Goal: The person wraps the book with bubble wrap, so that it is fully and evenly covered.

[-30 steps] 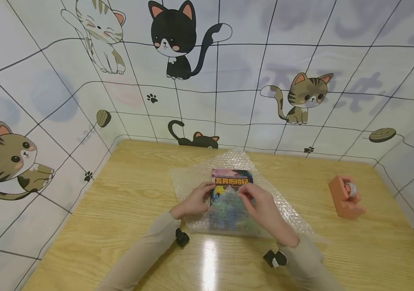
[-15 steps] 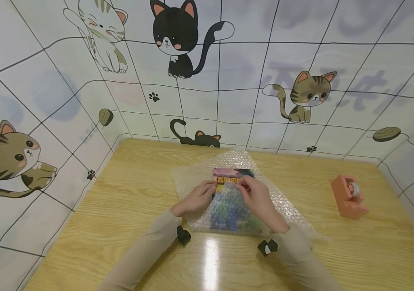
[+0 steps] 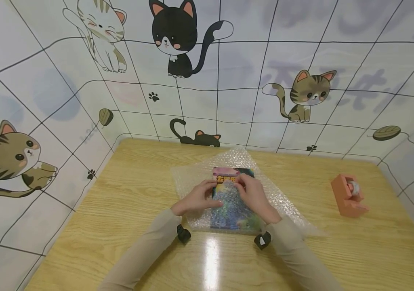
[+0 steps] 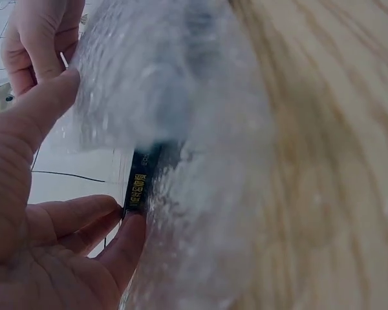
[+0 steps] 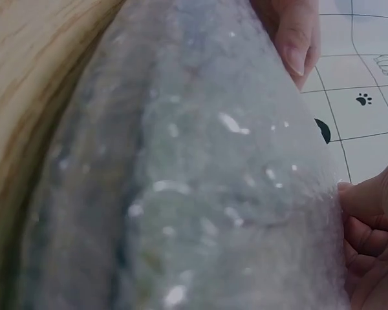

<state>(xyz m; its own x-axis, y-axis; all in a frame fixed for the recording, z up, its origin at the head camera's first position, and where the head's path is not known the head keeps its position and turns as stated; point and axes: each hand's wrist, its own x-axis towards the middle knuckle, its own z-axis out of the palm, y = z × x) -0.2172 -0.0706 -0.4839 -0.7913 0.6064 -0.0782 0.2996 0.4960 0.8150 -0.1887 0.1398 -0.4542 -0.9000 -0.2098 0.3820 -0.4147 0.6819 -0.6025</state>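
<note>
A book (image 3: 244, 173) with a colourful cover and yellow-orange title lies on a bubble wrap sheet (image 3: 188, 176). One flap of the bubble wrap (image 5: 233, 168) is folded over its lower part. My right hand (image 3: 253, 196) pinches this flap's corner above the cover, near the title. Along the book's left side, my left hand (image 3: 196, 198) touches the edge with its fingers, and its thumb stretches out onto the flap. In the left wrist view, the fingertips meet the dark spine (image 4: 139, 187) with small yellow lettering. The wrap hides much of the cover.
An orange tape dispenser (image 3: 348, 196) with a tape roll stands at the right of the wooden table (image 3: 134, 178). Cat-patterned sheeting (image 3: 243, 97) rises behind the table and at both sides.
My right hand has drawn the flap's corner leftward and slightly up, and the flap lies closer to the cover. My left thumb has spread out onto the wrap.
</note>
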